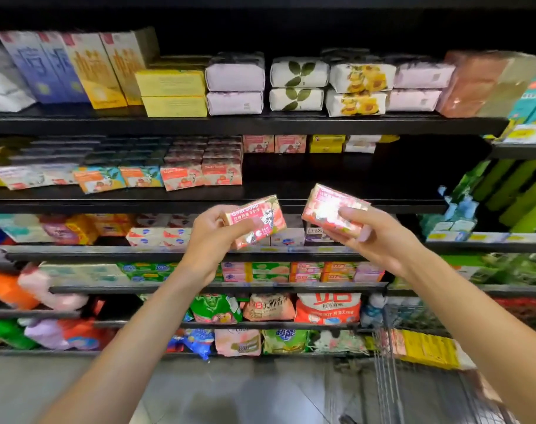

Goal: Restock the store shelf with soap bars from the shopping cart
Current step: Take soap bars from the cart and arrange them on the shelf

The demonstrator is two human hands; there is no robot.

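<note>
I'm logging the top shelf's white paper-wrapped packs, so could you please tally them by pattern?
Plain packs: 4
Green-leaf packs: 2
Yellow-flower packs: 2
Total: 8

Bright overhead store light, though the top of the black metal shelving [260,125] sinks into darkness. Glare whites out the glossy pink soap box [332,209] on the right. Heavy motion blur at left, edges bowing with wide-angle distortion.
</note>
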